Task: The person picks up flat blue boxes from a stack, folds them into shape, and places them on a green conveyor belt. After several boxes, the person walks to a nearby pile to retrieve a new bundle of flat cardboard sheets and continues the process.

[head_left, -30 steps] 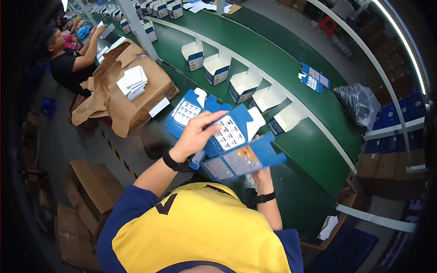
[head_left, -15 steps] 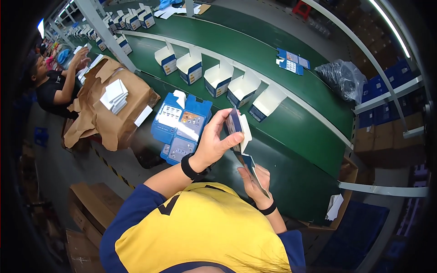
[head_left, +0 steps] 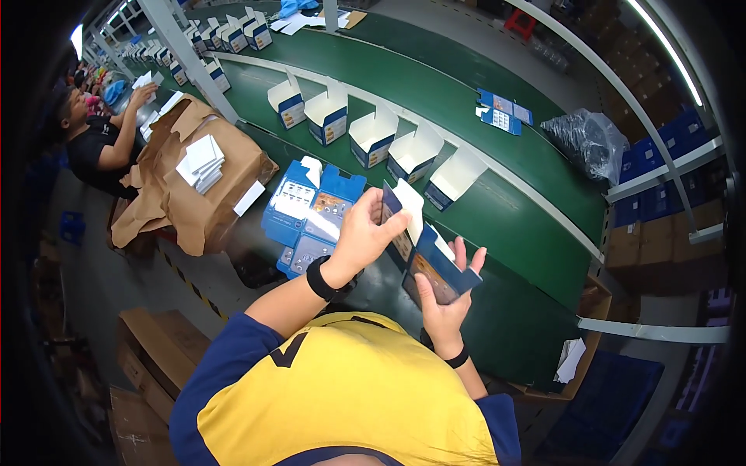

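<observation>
Between my hands is a partly folded blue carton (head_left: 439,268) with a white inside, held up over the near side of the dark green bench. My left hand (head_left: 365,233) pinches its left panel between thumb and fingers. Against the right panel, my right hand (head_left: 447,307) has its thumb in front and its fingers behind, the tips showing past the edge. Flat blue carton blanks (head_left: 322,217) lie on the bench to the left of my left hand. Beyond my hands, a row of opened cartons (head_left: 416,155) stands on the bench, flaps up.
At left a brown paper-wrapped pile (head_left: 233,167) carries white folded papers (head_left: 203,163). A co-worker (head_left: 101,147) handles white papers behind it. Farther off lie another blank (head_left: 503,113) and a grey plastic bag (head_left: 587,144). Metal posts (head_left: 183,58) rise beside the bench.
The carton has been spread from a narrow, nearly edge-on fold into an open angle. My right hand has risen and turned, its fingers now extended behind the panel.
</observation>
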`<state>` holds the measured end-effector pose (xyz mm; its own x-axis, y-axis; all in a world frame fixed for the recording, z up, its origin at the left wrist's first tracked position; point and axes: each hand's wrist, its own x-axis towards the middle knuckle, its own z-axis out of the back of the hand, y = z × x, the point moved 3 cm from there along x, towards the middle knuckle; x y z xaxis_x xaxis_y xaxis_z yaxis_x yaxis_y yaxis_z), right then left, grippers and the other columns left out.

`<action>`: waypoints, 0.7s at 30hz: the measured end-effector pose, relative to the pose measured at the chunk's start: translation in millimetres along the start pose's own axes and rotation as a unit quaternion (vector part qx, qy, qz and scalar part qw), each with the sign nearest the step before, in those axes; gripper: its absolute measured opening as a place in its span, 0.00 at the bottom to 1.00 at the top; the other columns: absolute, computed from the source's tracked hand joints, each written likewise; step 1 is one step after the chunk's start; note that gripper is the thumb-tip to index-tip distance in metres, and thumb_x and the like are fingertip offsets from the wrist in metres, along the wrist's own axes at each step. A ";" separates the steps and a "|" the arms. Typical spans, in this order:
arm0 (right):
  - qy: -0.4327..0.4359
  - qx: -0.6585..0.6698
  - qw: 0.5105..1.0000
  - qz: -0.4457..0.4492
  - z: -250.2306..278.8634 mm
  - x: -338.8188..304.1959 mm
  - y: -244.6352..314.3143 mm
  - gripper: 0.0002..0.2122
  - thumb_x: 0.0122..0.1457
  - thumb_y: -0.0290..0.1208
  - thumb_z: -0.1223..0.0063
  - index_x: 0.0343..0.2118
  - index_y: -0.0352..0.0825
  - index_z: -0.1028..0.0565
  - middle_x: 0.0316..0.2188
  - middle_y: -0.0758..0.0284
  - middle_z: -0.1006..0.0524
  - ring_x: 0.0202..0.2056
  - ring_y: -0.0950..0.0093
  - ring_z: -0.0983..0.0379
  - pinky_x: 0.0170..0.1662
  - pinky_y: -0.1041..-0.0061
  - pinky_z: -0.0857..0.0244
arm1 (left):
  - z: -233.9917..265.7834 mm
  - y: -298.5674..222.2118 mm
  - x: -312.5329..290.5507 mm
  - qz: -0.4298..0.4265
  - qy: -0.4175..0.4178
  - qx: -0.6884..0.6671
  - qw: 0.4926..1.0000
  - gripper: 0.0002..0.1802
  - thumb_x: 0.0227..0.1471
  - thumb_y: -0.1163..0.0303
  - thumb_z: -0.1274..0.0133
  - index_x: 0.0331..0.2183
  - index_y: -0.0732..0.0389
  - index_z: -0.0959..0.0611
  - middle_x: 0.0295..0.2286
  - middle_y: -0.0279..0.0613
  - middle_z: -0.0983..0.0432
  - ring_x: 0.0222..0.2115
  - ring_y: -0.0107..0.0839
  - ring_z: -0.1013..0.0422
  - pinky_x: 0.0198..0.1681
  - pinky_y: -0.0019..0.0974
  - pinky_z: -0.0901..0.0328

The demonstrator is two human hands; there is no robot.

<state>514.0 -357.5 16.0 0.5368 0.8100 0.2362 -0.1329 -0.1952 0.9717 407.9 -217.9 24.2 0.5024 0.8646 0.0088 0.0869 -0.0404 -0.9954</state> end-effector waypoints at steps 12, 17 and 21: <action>-0.001 0.136 0.991 -0.002 11.8 30.1 -20.7 0.64 0.31 0.43 0.27 0.63 0.42 0.71 0.56 0.59 0.43 0.53 0.67 0.42 0.55 0.71 0.45 | -42.0 -7.9 -50.2 0.041 0.306 -0.221 0.925 0.29 0.52 0.67 0.46 0.52 0.67 0.35 0.44 0.41 0.30 0.45 0.28 0.35 0.49 0.31 0.40; -0.009 0.061 0.998 -0.018 16.2 28.1 0.7 0.66 0.28 0.47 0.26 0.62 0.40 0.70 0.57 0.58 0.45 0.54 0.67 0.42 0.56 0.70 0.46 | -20.7 25.3 -50.7 0.174 0.328 -0.094 0.924 0.39 0.47 0.69 0.42 0.57 0.63 0.42 0.53 0.44 0.40 0.54 0.31 0.43 0.54 0.33 0.44; -0.001 -0.031 0.999 0.017 27.2 25.7 17.7 0.65 0.26 0.48 0.26 0.62 0.35 0.66 0.57 0.58 0.46 0.55 0.67 0.43 0.57 0.69 0.48 | 4.1 14.2 -40.9 -0.054 0.304 0.150 0.939 0.53 0.37 0.69 0.36 0.60 0.61 0.50 0.57 0.50 0.50 0.57 0.36 0.48 0.54 0.34 0.44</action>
<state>548.1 -355.2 39.3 0.5334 0.8022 0.2682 -0.2014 -0.1876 0.9614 385.0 -251.8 9.4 0.9108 0.4062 0.0737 -0.0345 0.2530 -0.9669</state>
